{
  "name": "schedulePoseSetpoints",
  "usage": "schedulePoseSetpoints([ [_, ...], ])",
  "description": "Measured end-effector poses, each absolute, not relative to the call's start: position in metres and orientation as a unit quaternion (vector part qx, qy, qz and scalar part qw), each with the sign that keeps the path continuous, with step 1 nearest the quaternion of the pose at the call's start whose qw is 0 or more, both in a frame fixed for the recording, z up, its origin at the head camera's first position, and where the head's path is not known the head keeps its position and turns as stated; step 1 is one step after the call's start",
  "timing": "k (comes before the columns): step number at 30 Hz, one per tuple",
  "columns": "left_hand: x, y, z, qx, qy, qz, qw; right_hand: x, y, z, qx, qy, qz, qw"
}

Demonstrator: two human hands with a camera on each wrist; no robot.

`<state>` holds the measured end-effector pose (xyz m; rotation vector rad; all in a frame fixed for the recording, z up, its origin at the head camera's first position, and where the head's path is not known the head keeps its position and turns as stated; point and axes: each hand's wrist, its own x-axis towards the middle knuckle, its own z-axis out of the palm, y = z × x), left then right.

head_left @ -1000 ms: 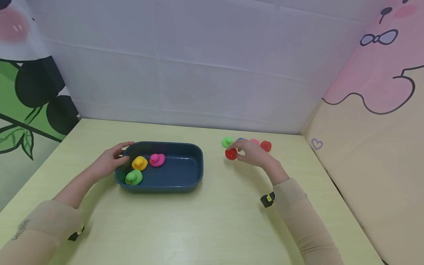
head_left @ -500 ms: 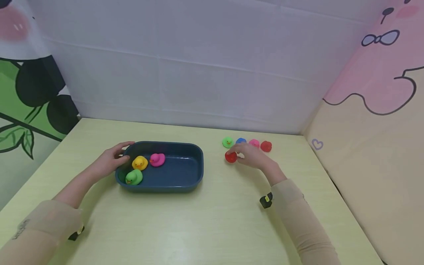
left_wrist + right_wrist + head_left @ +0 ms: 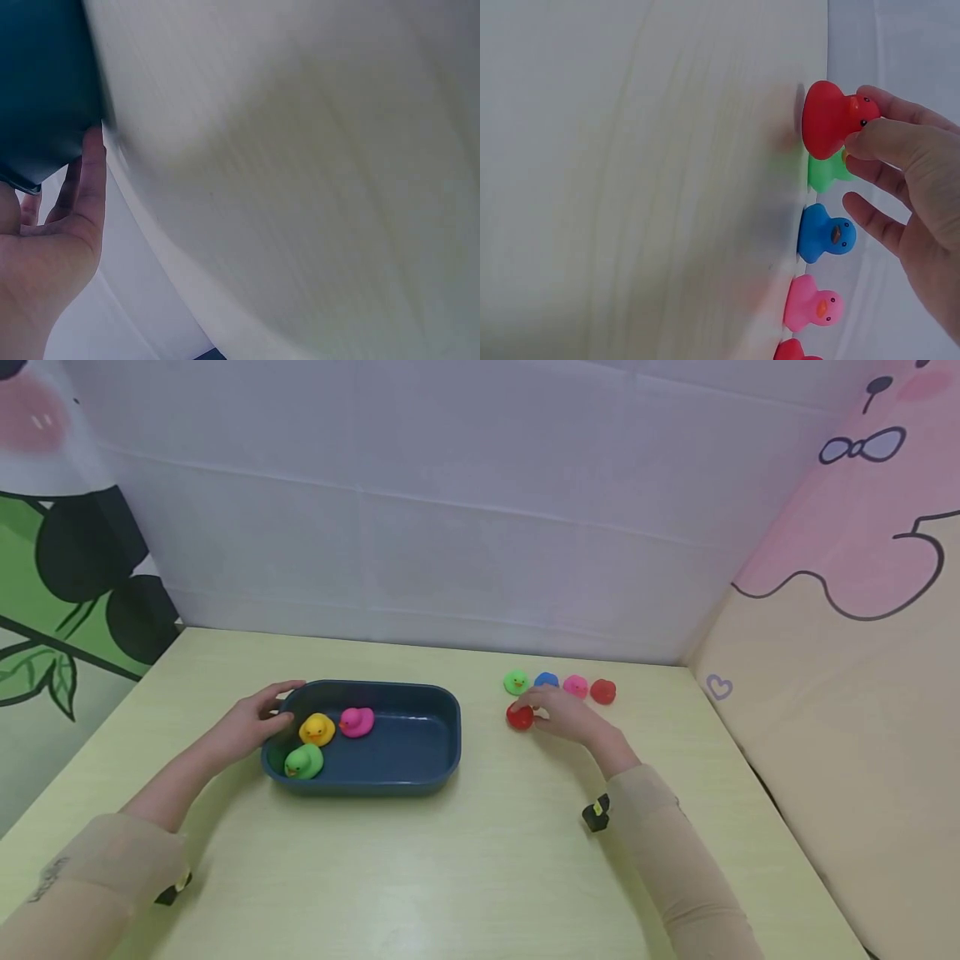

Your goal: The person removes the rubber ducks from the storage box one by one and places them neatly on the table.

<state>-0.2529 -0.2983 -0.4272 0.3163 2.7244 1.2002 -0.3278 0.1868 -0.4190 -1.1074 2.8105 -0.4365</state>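
A dark blue rectangular tray (image 3: pixel 360 789) stands on the table left of centre. My left hand (image 3: pixel 243 727) holds its left end, thumb over the rim and fingers along the outer wall, as the left wrist view of the tray wall (image 3: pixel 49 90) shows. Inside lie a yellow rubber duck (image 3: pixel 317 730), a pink rubber duck (image 3: pixel 356 722) and a green rubber duck (image 3: pixel 303 762). To the right of the tray, my right hand (image 3: pixel 566 714) pinches a red rubber duck (image 3: pixel 823 120) by the head between thumb and fingers, close over the tabletop.
Behind the right hand, a row of ducks runs along the table's back: green (image 3: pixel 516 682), blue (image 3: pixel 546 679), pink (image 3: pixel 576 686) and red (image 3: pixel 602 692). A white cloth wall (image 3: pixel 465 527) closes off the back, and a printed panel (image 3: pixel 847 677) rises at right.
The right hand has shifted the red duck slightly left and towards me, uncovering more of the blue and pink ducks behind. The left hand and tray have stayed put.
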Motion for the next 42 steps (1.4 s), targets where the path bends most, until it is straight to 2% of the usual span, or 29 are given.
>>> schedulePoseSetpoints([
  [11, -0.254, -0.299, -0.429, 0.109, 0.904, 0.407, 0.072, -0.331, 0.187, -0.424, -0.369, 0.915, -0.158, 0.041],
  [25, -0.255, -0.299, -0.431, 0.111, 0.906, 0.404, 0.068, -0.331, 0.182, -0.423, -0.333, 0.923, -0.178, 0.074],
  [42, -0.255, -0.299, -0.431, 0.116, 0.907, 0.4, 0.059, -0.32, 0.183, -0.398, -0.331, 0.922, -0.187, 0.069],
])
